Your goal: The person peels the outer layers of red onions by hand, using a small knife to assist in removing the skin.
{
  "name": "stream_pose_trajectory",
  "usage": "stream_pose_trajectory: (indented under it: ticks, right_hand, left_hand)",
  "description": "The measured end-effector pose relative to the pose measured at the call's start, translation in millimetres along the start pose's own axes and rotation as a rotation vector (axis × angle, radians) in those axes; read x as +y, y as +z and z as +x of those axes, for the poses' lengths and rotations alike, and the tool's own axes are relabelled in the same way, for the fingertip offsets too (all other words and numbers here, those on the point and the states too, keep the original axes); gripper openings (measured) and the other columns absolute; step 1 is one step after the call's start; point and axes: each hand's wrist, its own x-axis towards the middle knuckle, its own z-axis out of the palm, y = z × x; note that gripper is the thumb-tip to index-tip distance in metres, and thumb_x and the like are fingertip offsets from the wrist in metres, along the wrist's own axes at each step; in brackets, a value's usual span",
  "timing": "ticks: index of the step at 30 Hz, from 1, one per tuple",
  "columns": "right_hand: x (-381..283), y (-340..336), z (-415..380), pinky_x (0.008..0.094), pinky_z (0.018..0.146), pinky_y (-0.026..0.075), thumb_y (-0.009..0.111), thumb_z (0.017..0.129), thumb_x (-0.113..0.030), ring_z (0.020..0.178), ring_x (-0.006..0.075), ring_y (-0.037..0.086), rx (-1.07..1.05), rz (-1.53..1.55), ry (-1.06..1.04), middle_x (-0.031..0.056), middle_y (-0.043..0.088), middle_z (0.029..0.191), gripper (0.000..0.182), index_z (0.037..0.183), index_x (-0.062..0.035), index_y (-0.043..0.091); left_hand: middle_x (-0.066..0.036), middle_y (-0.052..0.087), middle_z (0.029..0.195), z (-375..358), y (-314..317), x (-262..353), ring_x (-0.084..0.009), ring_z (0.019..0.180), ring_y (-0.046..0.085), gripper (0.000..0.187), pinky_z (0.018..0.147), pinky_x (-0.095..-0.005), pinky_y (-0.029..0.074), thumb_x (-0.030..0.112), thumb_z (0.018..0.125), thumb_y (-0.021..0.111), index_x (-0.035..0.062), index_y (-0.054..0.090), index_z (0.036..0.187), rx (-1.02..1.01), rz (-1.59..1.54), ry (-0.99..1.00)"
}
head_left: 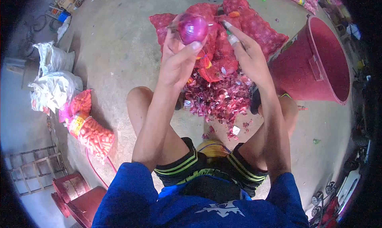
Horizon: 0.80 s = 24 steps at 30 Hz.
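A shiny red onion is held up in my left hand, thumb and fingers closed round it. To its right, my right hand grips what looks like a small knife with a green handle, its blade hard to make out. White wrapping covers some right-hand fingertips. The knife is apart from the onion. Behind my hands lie red mesh sacks of onions. Below them, a heap of purple onion skins spreads over the floor between my feet.
A large red tub leans at the right, its mouth facing right. On the left stand white sacks and a mesh bag of carrots. Red containers sit at the lower left. Assorted items line the right edge.
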Motion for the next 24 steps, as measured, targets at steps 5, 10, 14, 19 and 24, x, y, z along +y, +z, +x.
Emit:
stream_pose_trajectory:
  ticks: [5,10,14,19,24]
  right_hand:
    - [14,-16,-5,0.0425,0.089,0.056,0.061,0.105,-0.031,0.099,0.0310,0.077,-0.196,-0.136,0.313,0.0267,0.075,0.104,0.051,0.148,-0.0051,0.059]
    - [13,-25,-11,0.0472,0.088,0.057,0.068,0.099,-0.038,0.098,0.0416,0.075,-0.184,-0.361,0.075,0.0277,0.075,0.100,0.053,0.139,-0.0028,0.065]
    - [9,-24,-10,0.0472,0.089,0.056,0.068,0.099,-0.037,0.101,0.0431,0.074,-0.161,-0.415,0.010,0.0274,0.075,0.104,0.051,0.136,-0.0016,0.066]
    - [9,-21,-9,0.0467,0.089,0.056,0.069,0.098,-0.037,0.100,0.0443,0.074,-0.129,-0.331,-0.017,0.0275,0.075,0.107,0.054,0.137,0.0000,0.065]
    - [8,-23,-7,0.0473,0.092,0.056,0.069,0.098,-0.035,0.103,0.0426,0.075,-0.138,-0.307,0.028,0.0285,0.074,0.111,0.055,0.140,0.0006,0.064]
  left_hand:
    - [-0.016,0.056,0.149,1,-10,6,-0.0414,0.156,0.035,0.054,0.113,-0.0352,0.054,0.001,0.100,0.065,0.0058,0.046,0.150,-0.012,-0.190,-0.131]
    - [-0.009,0.066,0.133,4,-12,3,-0.0251,0.123,0.067,0.040,0.104,-0.0329,0.058,0.013,0.105,0.066,0.0110,0.053,0.142,0.105,-0.166,-0.267]
    - [-0.005,0.070,0.116,4,-20,-9,-0.0199,0.109,0.070,0.029,0.087,-0.0304,0.060,0.024,0.105,0.071,0.0095,0.062,0.129,0.209,-0.106,-0.429]
    - [-0.005,0.071,0.109,3,-15,-6,-0.0194,0.103,0.071,0.023,0.082,-0.0301,0.060,0.020,0.104,0.072,0.0070,0.067,0.122,0.170,-0.195,-0.510]
    - [-0.010,0.073,0.114,4,-7,-5,-0.0230,0.111,0.072,0.020,0.084,-0.0293,0.060,0.008,0.101,0.072,0.0014,0.068,0.120,0.080,-0.203,-0.479]
